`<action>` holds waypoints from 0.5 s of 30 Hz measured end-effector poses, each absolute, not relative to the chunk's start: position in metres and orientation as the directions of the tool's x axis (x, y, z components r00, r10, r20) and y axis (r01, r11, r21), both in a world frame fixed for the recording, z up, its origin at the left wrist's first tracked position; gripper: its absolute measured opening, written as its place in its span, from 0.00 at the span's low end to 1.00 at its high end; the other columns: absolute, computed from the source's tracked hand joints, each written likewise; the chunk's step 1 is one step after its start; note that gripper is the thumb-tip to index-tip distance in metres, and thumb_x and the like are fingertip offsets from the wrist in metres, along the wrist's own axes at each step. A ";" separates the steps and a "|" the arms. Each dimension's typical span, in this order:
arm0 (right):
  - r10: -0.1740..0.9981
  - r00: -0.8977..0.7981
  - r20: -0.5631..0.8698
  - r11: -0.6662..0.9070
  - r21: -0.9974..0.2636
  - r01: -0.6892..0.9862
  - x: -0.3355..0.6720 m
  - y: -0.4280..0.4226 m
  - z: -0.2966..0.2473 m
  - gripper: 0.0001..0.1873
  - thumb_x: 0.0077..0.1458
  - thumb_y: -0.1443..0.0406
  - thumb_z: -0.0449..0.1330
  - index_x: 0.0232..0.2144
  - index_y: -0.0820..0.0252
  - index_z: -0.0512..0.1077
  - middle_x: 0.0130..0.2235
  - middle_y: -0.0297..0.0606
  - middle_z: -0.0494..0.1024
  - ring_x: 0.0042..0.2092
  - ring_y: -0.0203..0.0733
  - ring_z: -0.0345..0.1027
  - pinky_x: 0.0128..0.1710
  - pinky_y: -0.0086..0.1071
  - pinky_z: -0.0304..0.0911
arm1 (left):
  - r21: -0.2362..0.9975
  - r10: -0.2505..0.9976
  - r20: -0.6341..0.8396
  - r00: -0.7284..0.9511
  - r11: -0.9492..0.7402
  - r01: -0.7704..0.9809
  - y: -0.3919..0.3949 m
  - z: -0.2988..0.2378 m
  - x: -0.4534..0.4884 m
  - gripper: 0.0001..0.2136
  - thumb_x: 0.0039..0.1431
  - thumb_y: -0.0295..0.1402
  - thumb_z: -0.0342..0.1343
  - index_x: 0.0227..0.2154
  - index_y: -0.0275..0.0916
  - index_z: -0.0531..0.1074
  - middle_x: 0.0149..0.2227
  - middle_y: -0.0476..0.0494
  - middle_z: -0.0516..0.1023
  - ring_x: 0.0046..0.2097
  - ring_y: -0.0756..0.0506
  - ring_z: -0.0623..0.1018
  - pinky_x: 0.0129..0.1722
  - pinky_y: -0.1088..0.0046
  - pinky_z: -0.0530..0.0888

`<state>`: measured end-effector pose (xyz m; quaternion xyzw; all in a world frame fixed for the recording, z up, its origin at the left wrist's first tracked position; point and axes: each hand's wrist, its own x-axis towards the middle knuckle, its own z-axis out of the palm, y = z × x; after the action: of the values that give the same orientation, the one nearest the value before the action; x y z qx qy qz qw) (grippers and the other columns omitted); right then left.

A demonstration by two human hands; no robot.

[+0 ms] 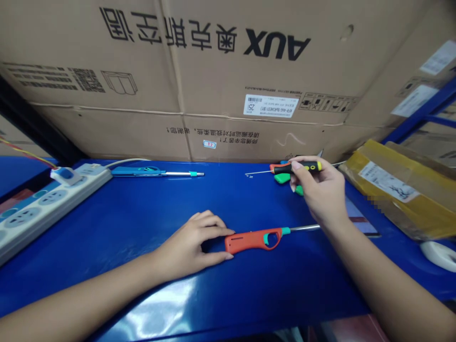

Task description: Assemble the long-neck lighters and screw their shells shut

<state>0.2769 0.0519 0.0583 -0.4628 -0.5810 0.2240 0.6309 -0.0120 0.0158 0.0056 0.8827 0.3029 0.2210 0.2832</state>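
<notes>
The left hand [194,242] lies palm down on the blue table [124,223], fingers loosely curled, thumb and forefinger closed around the butt end of an orange lighter [251,240]. That lighter lies flat, its teal trigger toward 3 o'clock and its metal nozzle running on under the right wrist. The right hand [318,190], up at about 1 o'clock from the left, is raised off the table and pinches a black-and-yellow screwdriver [302,166] by the handle between fingertips and thumb; the thin shaft points toward 9 o'clock, level with the table edge. Just beneath its fingers lie green plastic pieces [283,178], too covered to make out. At 11 o'clock from the left hand, well apart, a blue lighter [142,171] lies along the back edge. Further out at 9 o'clock sits a white power strip [42,204]. At 3 o'clock, a yellow padded parcel [402,190]. Behind everything stands a big cardboard box [213,71]
</notes>
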 end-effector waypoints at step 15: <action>0.954 -0.036 0.299 0.298 -0.954 -0.023 0.234 0.016 0.056 0.08 0.57 0.59 0.66 0.33 0.56 0.75 0.24 0.31 0.74 0.21 0.36 0.70 0.17 0.30 0.71 | 0.998 0.940 -0.006 0.341 -0.017 0.063 0.016 0.022 -0.012 0.13 0.54 0.41 0.68 0.34 0.35 0.82 0.28 0.45 0.81 0.27 0.50 0.77 0.32 0.74 0.77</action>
<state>0.2336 0.0161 0.0560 -0.4047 -0.5751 0.4326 0.5642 -0.0124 0.0164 0.0225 0.5964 0.4205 0.3906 0.5611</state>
